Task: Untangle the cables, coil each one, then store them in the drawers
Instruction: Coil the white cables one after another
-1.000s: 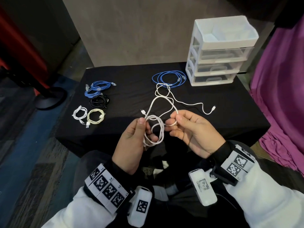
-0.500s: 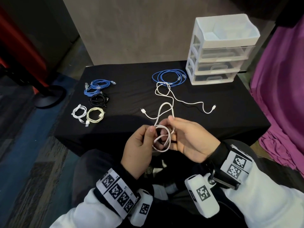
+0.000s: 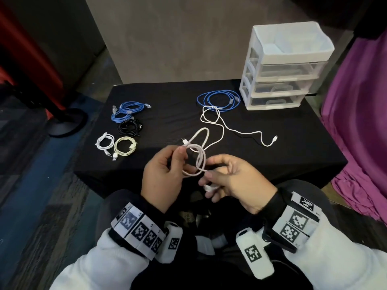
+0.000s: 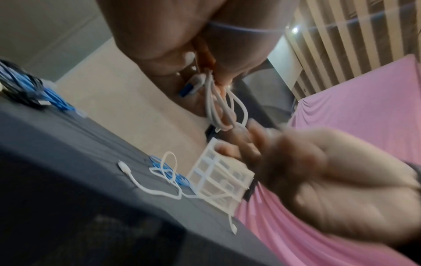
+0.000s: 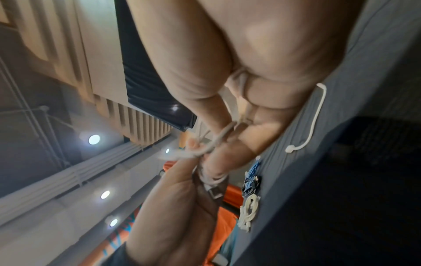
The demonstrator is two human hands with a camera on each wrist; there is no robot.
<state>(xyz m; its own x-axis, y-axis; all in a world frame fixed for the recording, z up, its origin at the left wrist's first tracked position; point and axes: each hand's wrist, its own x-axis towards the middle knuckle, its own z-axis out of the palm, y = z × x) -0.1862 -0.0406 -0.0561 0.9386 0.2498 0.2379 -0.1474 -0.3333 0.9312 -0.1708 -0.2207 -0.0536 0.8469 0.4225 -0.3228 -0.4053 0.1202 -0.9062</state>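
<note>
Left hand (image 3: pixel 161 176): fingers and thumb curled, pinched on loops of white cable (image 3: pixel 196 162), held up over near edge of black table (image 3: pixel 293 155). Right hand (image 3: pixel 232 181): fingers curled round other side of same loops, white plug by its fingertips. Loose end of cable trailed back across table to small plug near right side. Loose blue cable (image 3: pixel 218 100) lying just beside white drawers (image 3: pixel 280 88) at far right of table, all drawers closed. At far left, four coiled cables close together: blue coil (image 3: pixel 127 111), black coil (image 3: pixel 129 127), white coil (image 3: pixel 105 142), cream coil (image 3: pixel 125 146).
</note>
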